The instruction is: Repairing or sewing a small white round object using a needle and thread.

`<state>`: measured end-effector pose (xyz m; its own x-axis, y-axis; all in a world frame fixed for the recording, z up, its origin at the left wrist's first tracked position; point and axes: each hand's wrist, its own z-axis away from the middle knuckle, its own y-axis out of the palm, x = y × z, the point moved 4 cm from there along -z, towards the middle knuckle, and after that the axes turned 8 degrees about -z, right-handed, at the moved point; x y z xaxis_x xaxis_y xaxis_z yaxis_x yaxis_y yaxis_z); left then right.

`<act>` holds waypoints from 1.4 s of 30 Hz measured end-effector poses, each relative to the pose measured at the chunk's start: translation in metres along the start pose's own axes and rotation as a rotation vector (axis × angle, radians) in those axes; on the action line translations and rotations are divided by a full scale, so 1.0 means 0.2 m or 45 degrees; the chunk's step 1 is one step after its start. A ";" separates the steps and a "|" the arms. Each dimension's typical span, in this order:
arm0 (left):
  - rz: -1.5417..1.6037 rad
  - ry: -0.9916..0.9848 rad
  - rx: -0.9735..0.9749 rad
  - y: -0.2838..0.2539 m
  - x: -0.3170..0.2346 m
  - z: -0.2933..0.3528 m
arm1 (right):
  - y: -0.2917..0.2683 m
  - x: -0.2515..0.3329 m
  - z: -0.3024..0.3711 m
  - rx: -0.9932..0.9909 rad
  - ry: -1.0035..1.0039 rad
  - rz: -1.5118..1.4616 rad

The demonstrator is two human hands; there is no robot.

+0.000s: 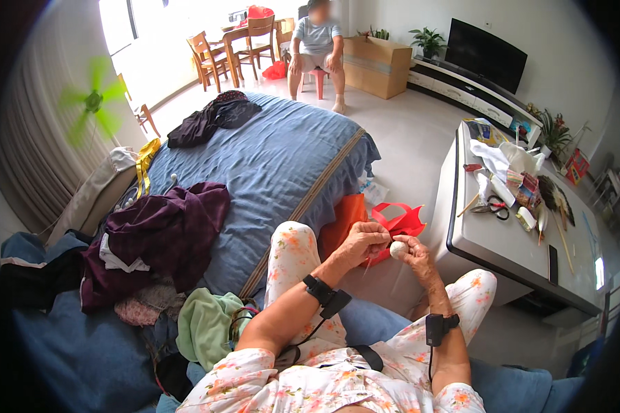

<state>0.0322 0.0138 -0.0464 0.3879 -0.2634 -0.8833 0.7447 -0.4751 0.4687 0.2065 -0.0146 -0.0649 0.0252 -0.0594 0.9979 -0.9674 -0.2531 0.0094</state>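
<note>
Above my lap, my left hand (366,242) and my right hand (416,257) are close together. The fingers of my right hand hold a small round white ball (397,250), perhaps wound thread; its material is too small to tell. My left fingers are closed in a pinch, and what they hold is too fine to make out. A thin pale strand (368,264) hangs just below them. Behind my hands stand a red bag (401,219) and an orange bag (344,219), beside the blue-covered seat.
A white coffee table (461,230) at the right bears scissors (497,207), cloths and sticks. Clothes, including a purple garment (164,230), lie left on the blue cover (282,151). A green fan (94,102) spins at far left. A seated person (317,48) faces me.
</note>
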 end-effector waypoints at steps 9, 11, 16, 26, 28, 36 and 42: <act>-0.411 0.040 -0.081 0.00 0.04 -0.02 | 0.04 0.12 0.06 0.230 0.003 -0.436; -0.422 0.024 -0.068 0.02 0.07 -0.02 | 0.03 0.11 0.05 0.234 -0.100 -0.561; -0.493 -0.022 -0.013 0.06 0.15 -0.03 | -0.05 0.04 0.02 -0.108 -0.199 -0.891; -0.576 0.018 0.198 0.15 0.11 0.01 | -0.06 -0.02 0.01 -0.282 -0.148 -0.210; -0.361 -0.052 0.111 0.11 0.08 0.00 | -0.04 -0.01 0.02 -0.261 -0.087 -0.212; -0.283 0.082 -0.005 0.01 0.01 -0.03 | 0.07 0.12 0.08 0.149 -0.001 -0.060; -0.544 0.109 -0.026 0.04 0.04 -0.03 | 0.07 0.15 0.09 0.170 -0.046 -0.405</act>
<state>0.0445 0.0136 -0.0498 0.0851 0.0240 -0.9961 0.8585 -0.5092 0.0611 0.1988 -0.0363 -0.0352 0.3312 0.0095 0.9435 -0.8683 -0.3882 0.3087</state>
